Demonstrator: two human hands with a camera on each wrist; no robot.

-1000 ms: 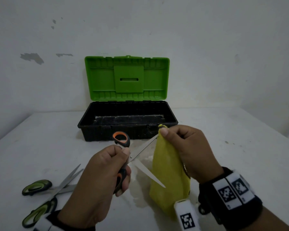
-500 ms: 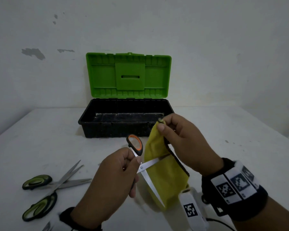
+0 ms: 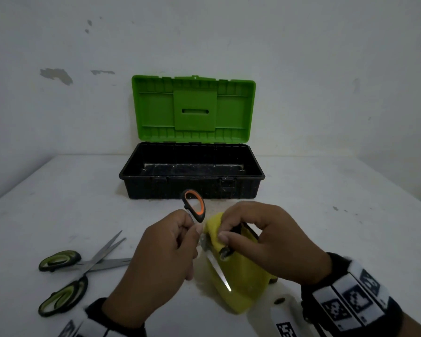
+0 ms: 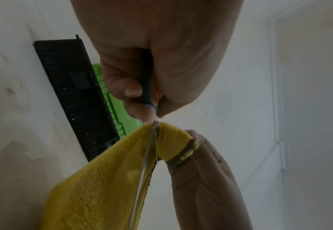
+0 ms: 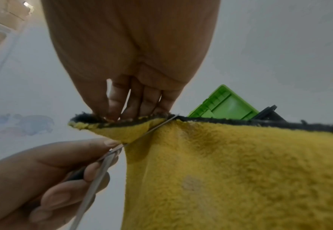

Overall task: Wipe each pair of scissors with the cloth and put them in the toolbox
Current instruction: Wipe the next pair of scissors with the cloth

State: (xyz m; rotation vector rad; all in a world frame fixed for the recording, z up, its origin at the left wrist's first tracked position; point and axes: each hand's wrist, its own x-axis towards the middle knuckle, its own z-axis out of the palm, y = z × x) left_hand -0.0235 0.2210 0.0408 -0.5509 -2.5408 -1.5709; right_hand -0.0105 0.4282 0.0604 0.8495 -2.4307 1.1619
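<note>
My left hand (image 3: 180, 242) grips the handle of the orange-and-black scissors (image 3: 194, 208), whose blades are spread apart. One bare blade (image 3: 218, 272) points down toward me in front of the yellow cloth (image 3: 243, 285). My right hand (image 3: 231, 235) pinches a fold of the cloth around the other blade close to the pivot. In the left wrist view the blade (image 4: 150, 149) runs into the cloth fold (image 4: 173, 140). In the right wrist view the right fingers (image 5: 134, 107) press the cloth's dark hem (image 5: 122, 123) onto the blade (image 5: 157, 126). The open toolbox (image 3: 192, 188) stands behind.
A second pair of scissors (image 3: 66, 276) with green-and-black handles lies with blades apart on the white table (image 3: 338, 215) at the near left. The toolbox's green lid (image 3: 193, 110) stands upright against the wall. Nothing shows inside the black box.
The right hand slid the cloth down along the upper blade from its tip to the pivot. Both hands and the scissors dropped lower, nearer to me.
</note>
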